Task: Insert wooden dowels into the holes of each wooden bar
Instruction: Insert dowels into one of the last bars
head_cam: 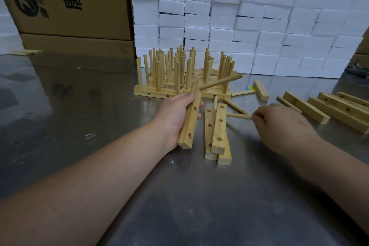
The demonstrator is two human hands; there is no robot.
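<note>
On a steel worktable (79, 106) in a packing room, a worker's left hand (175, 114) grips a wooden bar (189, 122), tilted up off the surface, with one dowel (219, 82) already seated near its far end and jutting out to the right. Two holes lower on the bar's side face show open. The right hand (279, 124) pinches the end of a second dowel (238, 116) between its fingertips, low over the table and just beside a small pile of bars (217, 134) lying in front of the worker. The holes in that pile are mostly open, though one short peg seems to stand among them.

Behind the hands stands a tight cluster of finished bars (179, 70), each bristling with upright dowels, which suggests a good share of the job is done. What appears to be left: the two open holes in the held bar, the pile at centre, and several more empty bars (339, 110) lying at the right. Few loose dowels (233, 106) are in sight near the hands, so the visible supply looks thin against the holes to be filled.

A small wooden mallet (259, 90) lies between the finished cluster and the empty bars. Stacked white foam blocks (259, 16) and printed cardboard boxes (69, 2) wall off the back of the table.
</note>
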